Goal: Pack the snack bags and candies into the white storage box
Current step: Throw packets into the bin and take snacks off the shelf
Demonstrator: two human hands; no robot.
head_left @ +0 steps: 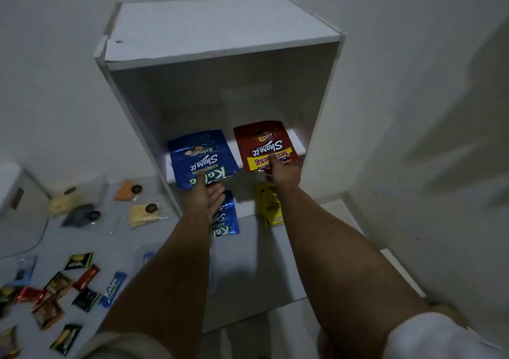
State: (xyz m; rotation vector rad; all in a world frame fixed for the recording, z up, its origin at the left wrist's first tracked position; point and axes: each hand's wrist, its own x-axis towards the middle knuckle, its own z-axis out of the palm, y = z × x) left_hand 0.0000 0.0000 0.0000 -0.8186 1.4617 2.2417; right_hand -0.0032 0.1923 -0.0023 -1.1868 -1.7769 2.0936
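A white storage box [220,44] stands open toward me with a shelf inside. On that shelf lie a blue snack bag [199,154] at the left and a red snack bag [264,143] at the right. My left hand [203,199] pinches the near edge of the blue bag, thumb on top. My right hand [283,174] pinches the near edge of the red bag the same way. Below the shelf lie a second blue bag [225,221] and a yellow bag [270,207], partly hidden by my hands.
Several small wrapped candies [57,289] are scattered on the grey floor at lower left, with a blue bar [113,288] among them. Several clear pouches of orange, cream and grey stuff [143,212] lie left of the box. White walls stand behind and to the right.
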